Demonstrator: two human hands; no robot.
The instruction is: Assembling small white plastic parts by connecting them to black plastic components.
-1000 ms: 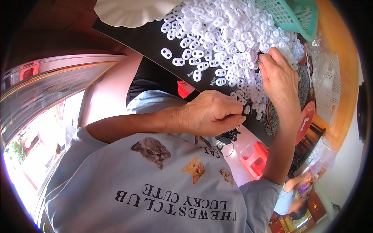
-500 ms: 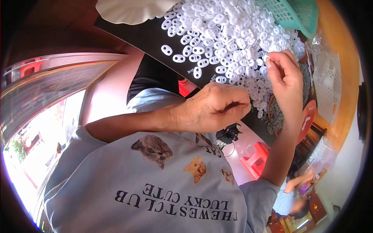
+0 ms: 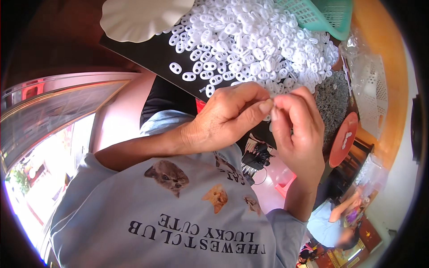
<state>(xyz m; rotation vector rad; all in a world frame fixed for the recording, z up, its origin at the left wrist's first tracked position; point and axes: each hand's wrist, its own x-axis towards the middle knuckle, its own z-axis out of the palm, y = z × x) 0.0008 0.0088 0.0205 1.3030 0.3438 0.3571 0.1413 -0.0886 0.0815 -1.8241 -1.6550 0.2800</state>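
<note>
In front of my chest, my left hand [image 3: 232, 111] and my right hand [image 3: 300, 123] meet with thumbs and forefingers pinched together. Whatever is between the fingertips is too small and covered to make out. Just beyond them, a large pile of white oval plastic pieces [image 3: 257, 42], each with two round holes, spreads over the dark tabletop [image 3: 152, 60]. Right of the pile, close to my right hand, lies a heap of small grey metal screws [image 3: 333, 100].
A cream scalloped dish [image 3: 138, 20] is at the far left, and a green plastic basket [image 3: 333, 18] at the far right. Beside the screws sits a red plate [image 3: 343, 140] with a few white pieces. Another person [image 3: 326, 223] sits at lower right.
My right hand has come from the pile's right side, where something white showed at its fingertips, in to my left hand. My left fingers have shifted up to meet it.
</note>
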